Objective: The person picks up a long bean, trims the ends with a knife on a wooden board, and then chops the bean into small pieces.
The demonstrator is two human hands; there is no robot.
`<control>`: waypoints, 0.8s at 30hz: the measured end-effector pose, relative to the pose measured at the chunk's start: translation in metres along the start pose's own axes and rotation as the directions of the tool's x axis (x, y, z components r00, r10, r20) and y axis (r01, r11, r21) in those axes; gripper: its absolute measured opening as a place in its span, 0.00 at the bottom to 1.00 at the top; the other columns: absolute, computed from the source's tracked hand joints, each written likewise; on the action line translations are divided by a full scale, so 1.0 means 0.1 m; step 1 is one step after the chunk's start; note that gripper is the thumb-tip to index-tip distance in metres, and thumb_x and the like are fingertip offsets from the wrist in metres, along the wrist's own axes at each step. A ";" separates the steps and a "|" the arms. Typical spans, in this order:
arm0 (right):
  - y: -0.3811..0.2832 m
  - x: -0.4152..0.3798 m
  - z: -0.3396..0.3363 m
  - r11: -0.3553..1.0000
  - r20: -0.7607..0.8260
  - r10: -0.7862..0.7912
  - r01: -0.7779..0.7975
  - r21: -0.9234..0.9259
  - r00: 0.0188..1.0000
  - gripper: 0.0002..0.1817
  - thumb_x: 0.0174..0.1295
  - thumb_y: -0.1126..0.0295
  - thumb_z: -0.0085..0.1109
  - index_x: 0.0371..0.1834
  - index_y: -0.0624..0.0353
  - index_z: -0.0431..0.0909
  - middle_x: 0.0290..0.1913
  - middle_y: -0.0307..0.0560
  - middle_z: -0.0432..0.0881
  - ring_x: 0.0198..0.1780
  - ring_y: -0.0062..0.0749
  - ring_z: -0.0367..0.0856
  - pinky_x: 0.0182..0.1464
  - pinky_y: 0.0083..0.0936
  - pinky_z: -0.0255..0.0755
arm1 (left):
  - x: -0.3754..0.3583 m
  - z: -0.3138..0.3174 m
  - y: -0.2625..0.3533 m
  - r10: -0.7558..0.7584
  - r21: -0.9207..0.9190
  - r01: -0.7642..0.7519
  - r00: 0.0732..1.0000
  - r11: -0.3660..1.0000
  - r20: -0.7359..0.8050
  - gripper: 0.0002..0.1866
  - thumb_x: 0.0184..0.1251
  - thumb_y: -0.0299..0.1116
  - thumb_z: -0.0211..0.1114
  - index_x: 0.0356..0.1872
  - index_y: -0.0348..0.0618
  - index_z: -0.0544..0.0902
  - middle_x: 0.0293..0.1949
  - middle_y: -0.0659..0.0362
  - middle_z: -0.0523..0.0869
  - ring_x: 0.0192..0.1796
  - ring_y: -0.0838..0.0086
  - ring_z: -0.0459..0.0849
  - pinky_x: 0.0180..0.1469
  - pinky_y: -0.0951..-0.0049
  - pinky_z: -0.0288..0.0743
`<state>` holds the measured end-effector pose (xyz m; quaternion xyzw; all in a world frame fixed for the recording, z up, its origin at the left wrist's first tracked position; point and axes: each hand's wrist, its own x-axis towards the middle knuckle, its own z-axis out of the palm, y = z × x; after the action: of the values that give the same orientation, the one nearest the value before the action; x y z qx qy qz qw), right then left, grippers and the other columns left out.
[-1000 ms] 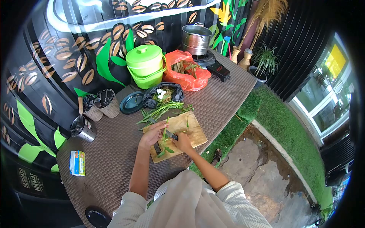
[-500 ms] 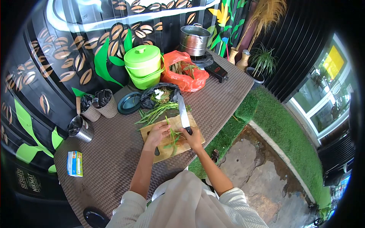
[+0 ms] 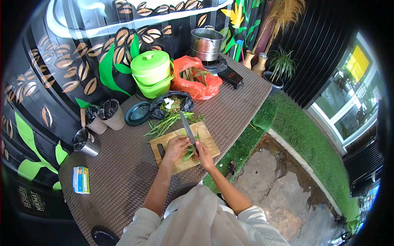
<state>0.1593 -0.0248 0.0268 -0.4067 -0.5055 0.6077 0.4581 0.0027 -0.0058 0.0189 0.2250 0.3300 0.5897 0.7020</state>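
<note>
currently, the right hand point(image 3: 203, 151) grips the knife point(image 3: 186, 126), blade toward eleven o'clock; the left hand point(image 3: 176, 146), nearer, pinches the greens point(image 3: 189, 155), leaves at its four o'clock over the cutting board point(image 3: 208, 141), long axis partly hidden.

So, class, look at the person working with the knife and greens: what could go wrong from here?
1. The left hand is right beside the knife in the right hand, so a slip might cut a finger.
2. One corner of the cutting board sits near the edge of the table, so a hard push could slide it partly off.
3. Some greens lie loose on the board and might scatter.
</note>
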 end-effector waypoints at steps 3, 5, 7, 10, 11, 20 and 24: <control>-0.11 -0.03 0.01 1.000 -0.012 -0.024 0.024 0.010 1.000 0.19 0.73 0.58 0.42 0.45 0.64 0.77 0.19 0.33 0.63 0.21 0.15 0.59 0.24 0.17 0.57 | -0.03 0.08 0.00 0.084 0.070 -0.081 0.995 0.994 -0.044 0.07 0.60 0.21 0.65 0.39 0.32 0.78 0.38 0.52 0.84 0.41 0.70 0.85 0.46 0.74 0.80; -0.06 0.02 0.03 0.995 -0.028 -0.079 0.077 -0.058 0.996 0.19 0.73 0.59 0.43 0.48 0.64 0.77 0.19 0.33 0.64 0.21 0.16 0.60 0.25 0.18 0.58 | -0.06 0.16 0.00 0.233 0.194 -0.207 0.965 0.959 -0.122 0.07 0.58 0.20 0.66 0.37 0.31 0.79 0.35 0.52 0.84 0.39 0.70 0.85 0.45 0.75 0.81; -0.05 0.03 0.07 0.984 -0.045 -0.135 0.129 -0.124 0.990 0.20 0.72 0.59 0.43 0.51 0.64 0.77 0.19 0.34 0.64 0.22 0.16 0.60 0.25 0.19 0.59 | -0.08 0.22 -0.01 0.274 0.211 -0.242 0.952 0.947 -0.138 0.07 0.57 0.20 0.67 0.36 0.31 0.79 0.34 0.53 0.84 0.39 0.71 0.85 0.44 0.76 0.80; -0.08 0.02 0.14 0.940 -0.123 -0.255 0.217 -0.263 0.959 0.18 0.71 0.60 0.46 0.51 0.64 0.77 0.20 0.34 0.68 0.22 0.14 0.65 0.25 0.17 0.60 | -0.09 0.23 -0.04 0.380 0.308 -0.326 0.915 0.894 -0.134 0.06 0.56 0.20 0.68 0.34 0.31 0.80 0.33 0.55 0.84 0.38 0.75 0.84 0.43 0.78 0.78; -0.10 0.00 0.16 0.920 -0.174 -0.231 0.157 -0.358 0.957 0.18 0.71 0.59 0.47 0.51 0.63 0.77 0.21 0.37 0.71 0.24 0.17 0.68 0.27 0.19 0.63 | -0.09 0.22 -0.05 0.444 0.385 -0.374 0.890 0.844 -0.108 0.05 0.56 0.20 0.68 0.33 0.31 0.81 0.33 0.56 0.84 0.37 0.77 0.83 0.42 0.79 0.77; -0.02 0.22 0.07 0.824 -0.233 -0.222 0.054 -0.564 0.947 0.20 0.68 0.55 0.46 0.45 0.61 0.79 0.25 0.54 0.78 0.29 0.41 0.78 0.34 0.34 0.69 | -0.23 0.46 0.15 0.604 0.566 -0.458 0.792 0.686 -0.091 0.07 0.60 0.23 0.66 0.37 0.32 0.79 0.36 0.58 0.83 0.38 0.79 0.82 0.41 0.80 0.77; -0.09 0.32 -0.07 0.847 -0.153 0.001 -0.082 -0.525 0.988 0.24 0.68 0.53 0.46 0.35 0.67 0.79 0.22 0.57 0.77 0.23 0.41 0.77 0.31 0.38 0.67 | -0.13 0.36 0.21 0.565 0.476 -0.466 0.821 0.746 -0.081 0.09 0.63 0.27 0.65 0.40 0.35 0.77 0.39 0.57 0.81 0.41 0.75 0.82 0.42 0.75 0.80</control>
<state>0.1592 0.0083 0.0331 -0.5716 -0.6094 0.4229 0.3508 0.0137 -0.0120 0.0614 0.3920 0.4532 0.6932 0.4006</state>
